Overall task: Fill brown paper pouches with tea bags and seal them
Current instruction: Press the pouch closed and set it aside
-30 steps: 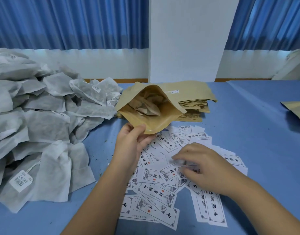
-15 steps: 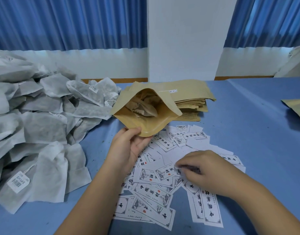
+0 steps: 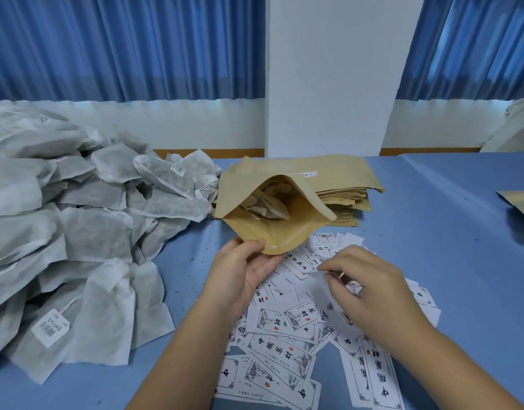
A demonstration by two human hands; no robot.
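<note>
Pouch: the brown paper pouch (image 3: 284, 232) sits in the middle of the blue table (image 3: 438, 247), its far end resting against the stack of empty pouches (image 3: 346, 184).
Long axis: it runs away from the person, with the mouth gaping wide toward the camera and the bottom pointing at the stack.
Contents: a few tea bags (image 3: 268, 207) show inside, deep in the opening.
Key relation: the mouth lies just beyond the left hand and ahead and to the left of the right hand. Whatever goes in next probably travels forward and leftward into the opening.
Nearer hand: the left one, which touches the pouch. The right one is near it but apart.
Left hand (image 3: 246, 273): it grasps the near lip of the pouch, thumb on top and fingers curled beneath, propping the mouth open.
Right hand (image 3: 370, 291): its fingers are bent and pinch a white paper slip (image 3: 321, 281), lifted a little off the scattered printed labels (image 3: 284, 321) below.
Supply: a heap of loose tea bags (image 3: 77, 232) lies to the left, beside the left forearm.
Stage, as I judge it: filling looks finished or nearly so; the mouth is not yet sealed.
</note>
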